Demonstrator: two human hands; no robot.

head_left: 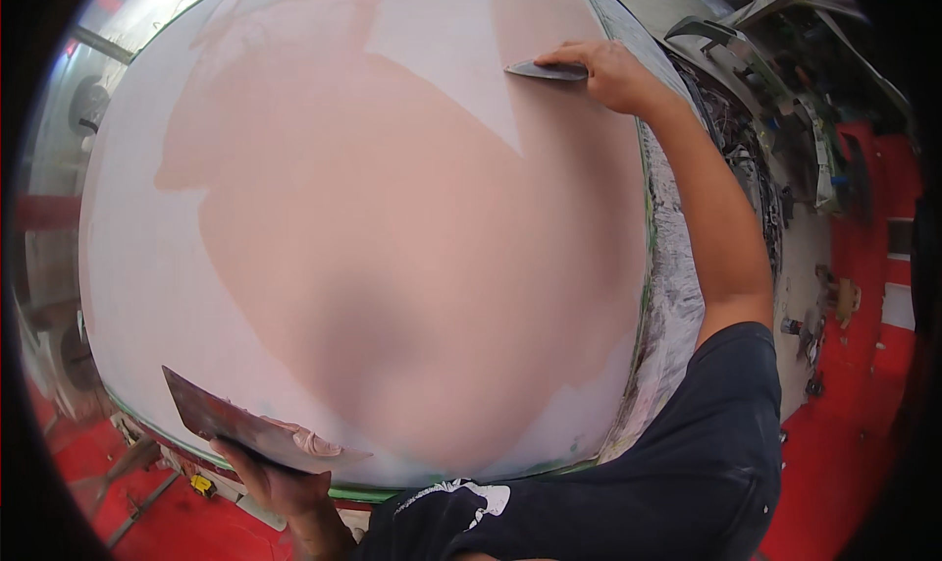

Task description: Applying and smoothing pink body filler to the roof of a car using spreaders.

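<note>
Gripping a grey spreader (535, 71), the right hand (616, 78) is curled closed over the panel's far right part; some of its fingers are hidden, and whether the blade touches the surface is hard to tell. The left hand (280, 482), partly closed, holds a dark mixing board (221, 419) by its underside over the panel's near left edge, most of its fingers hidden beneath. On this board sits a lump of pinkish filler (314, 444). The white vehicle panel (147, 286) lies beneath both hands, with a broad pink coat (392, 188) across its middle, partly shadowed. Beyond the panel's right edge, dark parts (731, 129) blur together. Red floor (863, 384) shows farther right of the panel, cut off by the dark rim.
</note>
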